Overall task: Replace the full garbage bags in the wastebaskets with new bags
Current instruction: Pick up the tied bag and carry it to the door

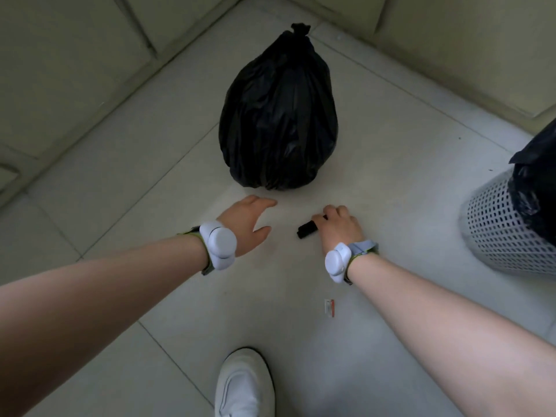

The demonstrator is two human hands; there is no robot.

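Note:
A full black garbage bag (278,115), tied shut at the top, stands on the pale tiled floor in the corner. Just in front of it lies a small black roll of new bags (307,229). My right hand (338,225) is down at the floor with its fingers curled over that roll. My left hand (249,219) hovers open to the left of the roll, fingers apart, holding nothing, close to the base of the full bag. At the right edge stands a white perforated wastebasket (505,236) with a black bag (538,188) draped over its rim.
Beige tiled walls (90,70) meet in a corner behind the full bag. A small paper scrap (330,307) lies on the floor between my arms. My white shoe (245,386) is at the bottom centre.

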